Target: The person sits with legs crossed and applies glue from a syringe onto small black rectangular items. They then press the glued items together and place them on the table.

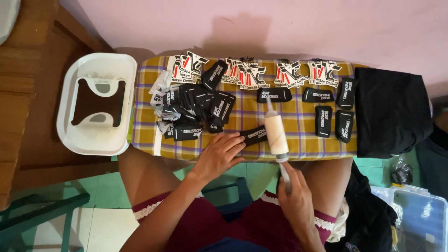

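Head view is showing a person seated at a plaid-covered ironing board (298, 140). Left hand (218, 156) is lying flat, fingers spread loosely, fingertips pressing on a black woven label (254, 135) near the board's front edge. Right hand (294, 198) is gripping the handle of a lint roller (276, 134), fingers wrapped tight around it; the roller's white drum is resting on the cloth just beside that label. A heap of black labels (196, 109) is lying at the board's left part. Printed card tags (254, 72) are lining the far edge. A folded black garment (392, 112) is covering the right end. A white tray (74, 135) is sitting left of the board.
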